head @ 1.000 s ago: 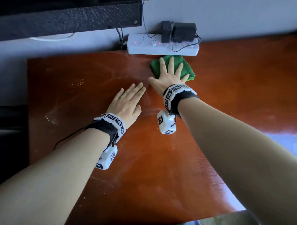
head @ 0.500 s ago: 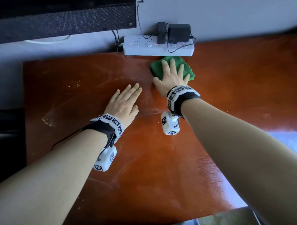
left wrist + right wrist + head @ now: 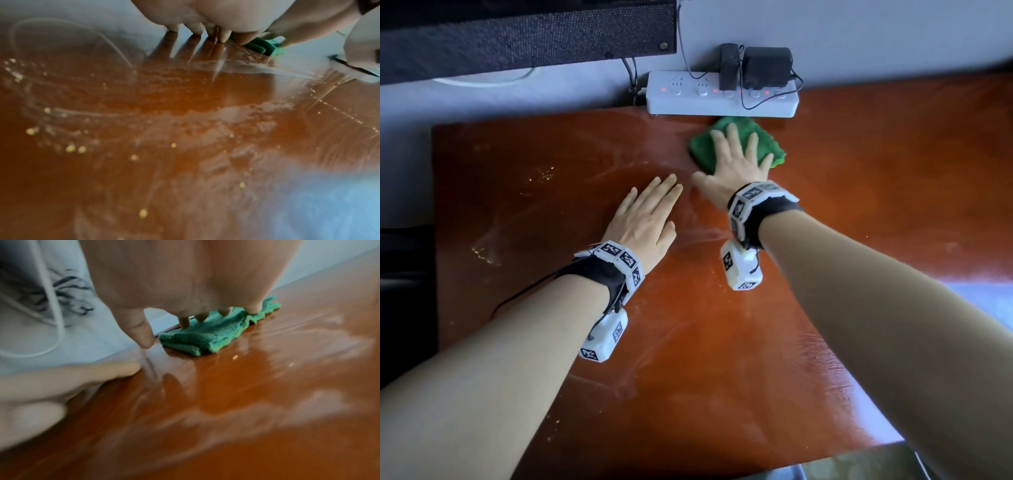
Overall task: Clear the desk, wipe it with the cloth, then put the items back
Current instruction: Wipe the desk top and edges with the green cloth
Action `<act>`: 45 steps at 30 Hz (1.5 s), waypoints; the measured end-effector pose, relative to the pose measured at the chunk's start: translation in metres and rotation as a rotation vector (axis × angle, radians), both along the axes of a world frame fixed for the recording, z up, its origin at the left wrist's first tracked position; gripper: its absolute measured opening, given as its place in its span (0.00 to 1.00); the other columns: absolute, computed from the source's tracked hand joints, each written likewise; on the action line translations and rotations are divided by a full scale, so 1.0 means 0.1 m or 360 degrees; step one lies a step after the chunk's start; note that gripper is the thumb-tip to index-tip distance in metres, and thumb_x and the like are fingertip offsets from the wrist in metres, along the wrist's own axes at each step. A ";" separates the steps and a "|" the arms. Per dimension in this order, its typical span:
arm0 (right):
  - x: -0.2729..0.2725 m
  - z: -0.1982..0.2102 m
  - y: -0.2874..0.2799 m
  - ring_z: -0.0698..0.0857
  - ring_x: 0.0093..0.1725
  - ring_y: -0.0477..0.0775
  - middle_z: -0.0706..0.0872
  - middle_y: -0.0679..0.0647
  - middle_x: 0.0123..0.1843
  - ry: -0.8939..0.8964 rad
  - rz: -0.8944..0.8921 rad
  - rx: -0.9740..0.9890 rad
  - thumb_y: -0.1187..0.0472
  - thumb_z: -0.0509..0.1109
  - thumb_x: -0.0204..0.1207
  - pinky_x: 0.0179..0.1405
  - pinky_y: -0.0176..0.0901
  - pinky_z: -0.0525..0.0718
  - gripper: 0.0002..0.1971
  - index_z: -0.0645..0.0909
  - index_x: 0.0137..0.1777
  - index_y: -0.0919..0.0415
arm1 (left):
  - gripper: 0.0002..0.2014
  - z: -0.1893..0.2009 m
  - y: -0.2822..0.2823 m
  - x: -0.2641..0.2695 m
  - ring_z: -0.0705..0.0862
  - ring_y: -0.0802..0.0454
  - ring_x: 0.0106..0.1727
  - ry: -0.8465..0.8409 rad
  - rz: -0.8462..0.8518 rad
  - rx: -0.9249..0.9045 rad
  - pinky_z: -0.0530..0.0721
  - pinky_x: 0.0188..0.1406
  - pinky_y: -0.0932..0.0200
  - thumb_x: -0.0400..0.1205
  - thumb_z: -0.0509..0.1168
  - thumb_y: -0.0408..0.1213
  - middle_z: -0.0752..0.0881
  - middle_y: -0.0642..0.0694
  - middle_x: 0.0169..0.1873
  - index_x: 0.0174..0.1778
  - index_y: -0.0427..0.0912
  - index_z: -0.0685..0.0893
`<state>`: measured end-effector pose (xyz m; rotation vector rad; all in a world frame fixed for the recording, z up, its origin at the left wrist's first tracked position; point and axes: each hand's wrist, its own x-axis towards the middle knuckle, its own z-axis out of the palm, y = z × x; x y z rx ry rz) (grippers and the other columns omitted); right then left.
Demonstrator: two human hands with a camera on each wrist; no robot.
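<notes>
Pressing down on the green cloth (image 3: 736, 144), the right hand (image 3: 732, 168) is seen with fingers straight and spread, thumb out to the side touching the worktop (image 3: 859, 205). The cloth (folded, slightly bunched) is located at the back edge of the worktop, just in front of the white power strip (image 3: 722, 97). The left hand (image 3: 647, 219) is laid flat on the worktop just beside the right hand, fingers straight and together, nothing held. Wet smears and small yellowish crumbs (image 3: 544, 174) are seen on the left part of the surface; they are shown closer in the left wrist view (image 3: 71, 148). Two black adapters (image 3: 756, 70) are plugged into the strip. A dark speaker-like bar (image 3: 524, 34) is visible at top left.
</notes>
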<state>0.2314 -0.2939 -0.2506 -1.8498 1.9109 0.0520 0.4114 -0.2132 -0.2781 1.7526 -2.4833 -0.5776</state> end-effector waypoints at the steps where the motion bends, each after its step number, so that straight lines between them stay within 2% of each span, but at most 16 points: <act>1: 0.10 -0.01 0.07 0.41 0.87 0.65 0.45 0.47 0.89 -0.0003 0.0087 0.0000 0.37 0.61 0.72 0.80 0.75 0.39 0.42 0.52 0.85 0.45 | 0.30 0.01 0.01 0.00 0.51 0.54 0.87 -0.0019 0.0009 -0.0006 0.50 0.86 0.47 0.86 0.55 0.40 0.53 0.53 0.87 0.86 0.47 0.58; 4: 0.22 -0.05 0.23 0.38 0.87 0.64 0.44 0.46 0.89 -0.0025 0.0252 0.0016 0.37 0.58 0.75 0.81 0.73 0.38 0.40 0.51 0.86 0.43 | 0.29 0.04 0.05 0.00 0.53 0.53 0.87 -0.0032 0.0063 -0.0002 0.52 0.86 0.46 0.86 0.55 0.39 0.56 0.52 0.86 0.85 0.45 0.61; 7: 0.00 -0.04 0.29 0.40 0.87 0.63 0.45 0.44 0.89 -0.0024 0.0303 0.0024 0.41 0.57 0.76 0.82 0.71 0.40 0.37 0.51 0.85 0.40 | 0.29 0.07 0.09 0.01 0.52 0.53 0.87 -0.0015 0.0105 0.0033 0.51 0.86 0.47 0.87 0.54 0.39 0.55 0.52 0.86 0.86 0.45 0.60; 11: -0.63 -0.02 0.34 0.42 0.87 0.64 0.46 0.45 0.89 -0.0044 -0.0009 0.0065 0.45 0.58 0.77 0.82 0.72 0.41 0.35 0.53 0.85 0.40 | 0.28 0.10 0.11 0.00 0.50 0.54 0.87 -0.0010 0.0140 0.0092 0.49 0.86 0.48 0.88 0.52 0.40 0.53 0.53 0.87 0.87 0.45 0.58; 15: -1.53 0.02 0.49 0.44 0.87 0.65 0.46 0.46 0.89 0.0012 -0.0368 0.0149 0.48 0.56 0.78 0.81 0.73 0.44 0.34 0.53 0.85 0.39 | 0.28 0.12 0.12 -0.06 0.50 0.54 0.87 -0.0020 0.0209 0.0118 0.49 0.86 0.46 0.88 0.52 0.40 0.53 0.53 0.87 0.87 0.45 0.58; 18: -2.10 0.05 0.67 0.45 0.87 0.65 0.46 0.46 0.89 0.0026 -0.0568 0.0208 0.47 0.52 0.72 0.81 0.73 0.47 0.36 0.54 0.84 0.38 | 0.28 0.11 0.16 -0.11 0.50 0.53 0.87 -0.0032 0.0255 0.0126 0.48 0.86 0.45 0.88 0.52 0.39 0.52 0.52 0.87 0.87 0.45 0.57; 22: -2.36 0.07 0.86 0.43 0.87 0.63 0.44 0.46 0.89 -0.0021 -0.0677 0.0252 0.47 0.48 0.69 0.82 0.72 0.44 0.39 0.52 0.86 0.38 | 0.30 0.10 0.25 -0.21 0.49 0.52 0.87 -0.0058 0.0323 0.0107 0.47 0.86 0.45 0.87 0.53 0.39 0.51 0.52 0.87 0.87 0.44 0.56; 27: -2.28 0.00 1.01 0.39 0.87 0.61 0.41 0.46 0.89 -0.0112 -0.0740 0.0206 0.50 0.49 0.75 0.82 0.71 0.38 0.36 0.49 0.86 0.37 | 0.30 0.11 0.34 -0.26 0.49 0.51 0.87 -0.0061 0.0367 0.0099 0.47 0.85 0.45 0.87 0.53 0.38 0.51 0.51 0.87 0.87 0.44 0.55; 30: -2.14 -0.04 1.18 0.37 0.87 0.61 0.38 0.47 0.89 -0.0031 -0.0735 0.0217 0.51 0.51 0.80 0.82 0.70 0.38 0.35 0.44 0.87 0.38 | 0.30 0.10 0.40 -0.25 0.49 0.51 0.87 -0.0051 0.0355 0.0099 0.47 0.86 0.45 0.87 0.52 0.37 0.51 0.51 0.87 0.87 0.44 0.56; 34: -1.64 -0.11 1.42 0.35 0.86 0.64 0.33 0.51 0.88 0.0203 -0.0690 0.0214 0.42 0.55 0.81 0.81 0.71 0.37 0.40 0.37 0.87 0.42 | 0.30 0.09 0.49 -0.22 0.49 0.52 0.87 -0.0009 0.0340 0.0087 0.46 0.86 0.46 0.86 0.52 0.36 0.51 0.52 0.87 0.87 0.44 0.56; 39: -0.84 -0.15 1.57 0.32 0.85 0.67 0.30 0.52 0.87 0.0186 -0.0386 0.0153 0.34 0.55 0.79 0.80 0.73 0.35 0.44 0.34 0.87 0.43 | 0.29 0.09 0.58 -0.08 0.51 0.51 0.87 0.0012 0.0252 0.0071 0.49 0.86 0.46 0.86 0.53 0.35 0.54 0.50 0.87 0.86 0.43 0.59; 45: 0.08 -0.17 1.75 0.29 0.84 0.65 0.28 0.51 0.87 0.0137 0.0106 0.0108 0.32 0.54 0.77 0.80 0.72 0.31 0.45 0.33 0.86 0.42 | 0.29 0.07 0.72 0.13 0.56 0.50 0.86 0.0048 0.0173 0.0027 0.54 0.84 0.44 0.84 0.56 0.33 0.58 0.50 0.86 0.84 0.42 0.64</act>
